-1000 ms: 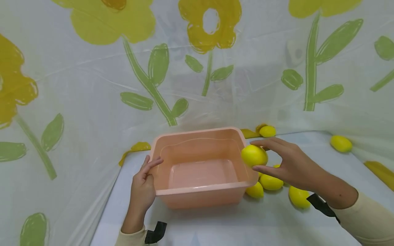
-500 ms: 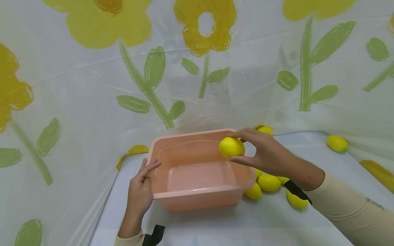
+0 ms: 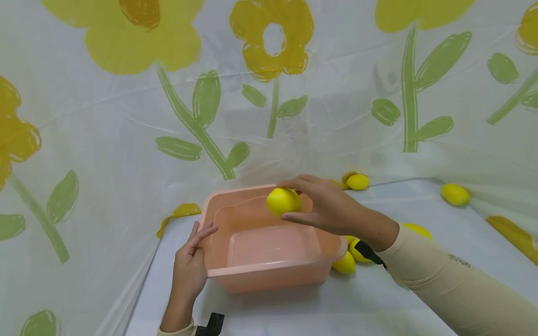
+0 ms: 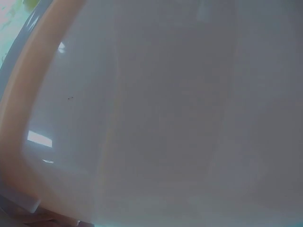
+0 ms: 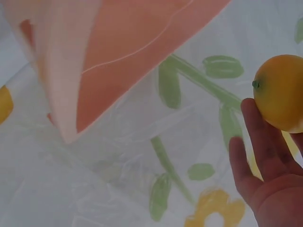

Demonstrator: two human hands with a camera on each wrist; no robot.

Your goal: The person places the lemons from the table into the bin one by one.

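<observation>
— Over the middle of a pale table (image 3: 294, 312), what are the two hands doing?

— The right hand (image 3: 329, 207) reaches in from 4 o'clock, arm in a cream sleeve (image 3: 437, 284), and pinches a yellow lemon (image 3: 283, 201) between thumb and curled fingertips above the far half of the pink tub (image 3: 269, 270). The right wrist view shows the same lemon (image 5: 280, 92) at the fingertips (image 5: 258, 127), a small stem dot facing the camera. The left hand (image 3: 190, 268) sits at 9 o'clock of the tub, fingers straight along its outer left wall and the thumb laid on the rim. The left wrist view is filled by the tub's wall (image 4: 161, 113), too close to add anything.

— How many lemons and tubs?

— One tub, nothing lying inside it. Besides the held lemon, five loose lemons (image 3: 343, 263) can be counted: two or three crowd against the tub's right side at 3 o'clock, partly hidden by the forearm, one peeks above the sleeve, one lies at 1 o'clock by the backdrop (image 3: 358, 181), and one sits far off at 2 o'clock (image 3: 455, 194). The count near the arm is uncertain.

— And the setting?

— The table is covered in a smooth whitish sheet. A translucent plastic curtain (image 3: 126, 121), printed with large yellow flowers and green stems, wraps around the back and both sides.
</observation>
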